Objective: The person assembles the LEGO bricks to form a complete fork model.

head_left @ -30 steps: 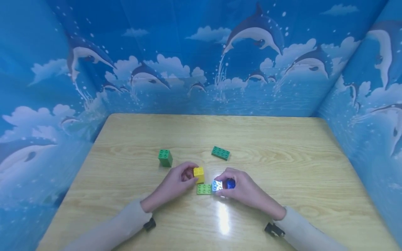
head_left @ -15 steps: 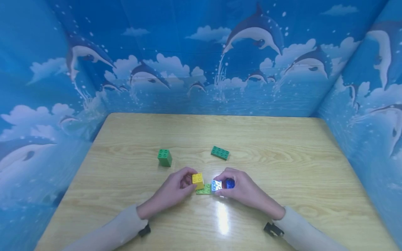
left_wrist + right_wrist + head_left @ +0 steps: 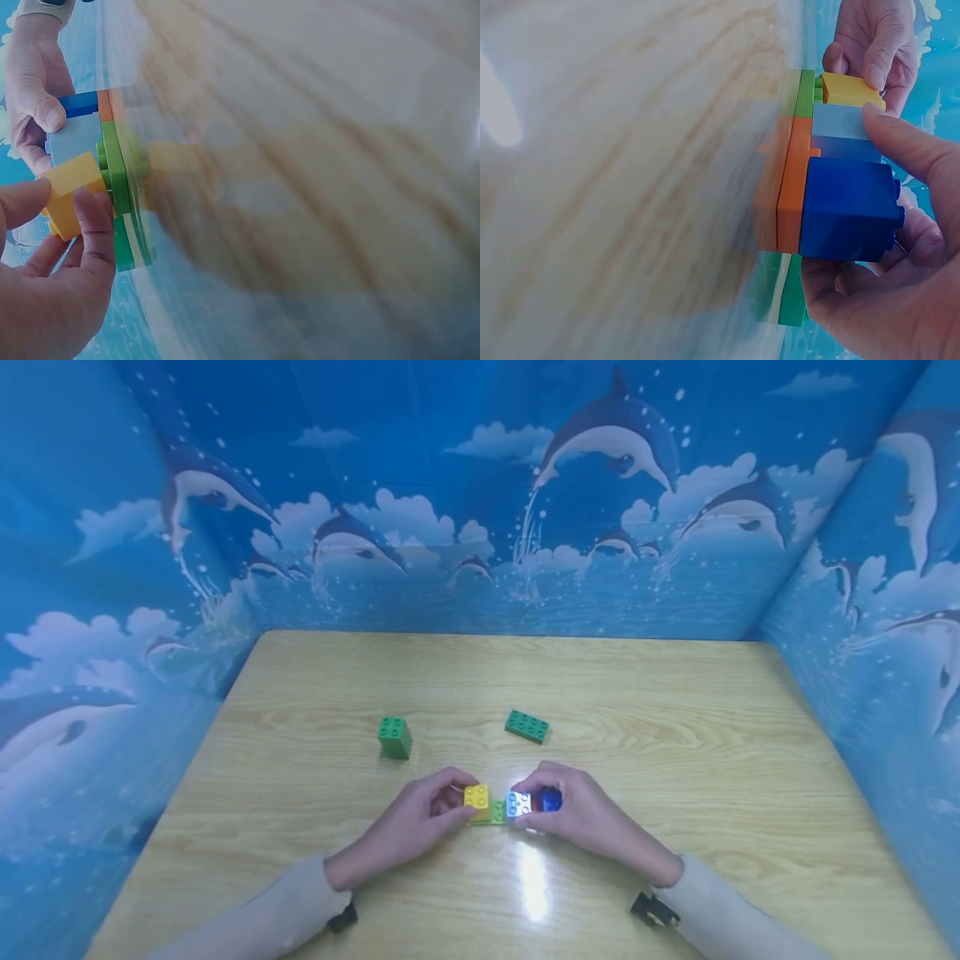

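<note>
My left hand (image 3: 427, 810) pinches a yellow toy brick (image 3: 75, 184) between thumb and fingers. The brick is tilted against the studs of a light green flat brick (image 3: 115, 169), over its left end. My right hand (image 3: 577, 810) grips a light blue brick (image 3: 517, 804), with the thumb on its near side in the head view. This brick bridges the light green flat brick and an orange flat brick (image 3: 793, 184). A dark blue brick (image 3: 847, 210) stands on the orange one, inside the curve of my right hand. In the head view, the orange brick is hidden.
A tall green brick (image 3: 395, 738) stands upright to the left on the wooden table (image 3: 675, 718). Behind the hands lies a dark green flat brick (image 3: 527, 726). A dolphin-printed cloth (image 3: 480, 502) walls the table at the back and sides.
My left hand has brought the yellow brick toward me, from behind the light green flat brick to over its left end. The right hand has stayed on the light blue brick.
</note>
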{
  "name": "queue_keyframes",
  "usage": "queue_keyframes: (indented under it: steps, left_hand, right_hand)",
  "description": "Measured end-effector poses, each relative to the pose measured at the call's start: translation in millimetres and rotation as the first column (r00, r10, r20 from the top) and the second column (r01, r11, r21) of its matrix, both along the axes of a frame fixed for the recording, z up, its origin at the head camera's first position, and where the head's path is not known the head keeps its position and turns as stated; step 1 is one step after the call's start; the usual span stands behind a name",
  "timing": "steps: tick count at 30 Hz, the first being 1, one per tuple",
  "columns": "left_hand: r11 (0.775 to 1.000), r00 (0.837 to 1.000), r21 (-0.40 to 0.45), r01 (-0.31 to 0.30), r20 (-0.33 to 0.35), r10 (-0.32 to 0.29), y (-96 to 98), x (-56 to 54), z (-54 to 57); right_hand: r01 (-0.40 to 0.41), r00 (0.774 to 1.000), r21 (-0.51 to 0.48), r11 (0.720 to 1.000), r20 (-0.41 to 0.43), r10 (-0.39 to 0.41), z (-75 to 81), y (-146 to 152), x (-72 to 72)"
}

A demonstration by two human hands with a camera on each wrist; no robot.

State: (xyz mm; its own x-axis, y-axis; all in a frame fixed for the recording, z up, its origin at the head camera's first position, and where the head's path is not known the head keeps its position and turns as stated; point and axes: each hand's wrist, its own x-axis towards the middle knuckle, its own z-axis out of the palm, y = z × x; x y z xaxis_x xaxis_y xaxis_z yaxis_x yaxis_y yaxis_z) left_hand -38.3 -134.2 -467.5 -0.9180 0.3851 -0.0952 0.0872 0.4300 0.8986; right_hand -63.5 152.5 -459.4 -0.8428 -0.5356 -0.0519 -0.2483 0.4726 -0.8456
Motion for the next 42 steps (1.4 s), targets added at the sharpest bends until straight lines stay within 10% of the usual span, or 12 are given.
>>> queue_keyframes:
  steps: [42]
  left_hand:
    - [0.998,0.998,-0.061,0.031,0.051,-0.028,6.5,-5.6,7.8]
  right_hand:
    - [0.006,1.0,0.003,1.0,-0.011,-0.006,0.8,0.1,0.3]
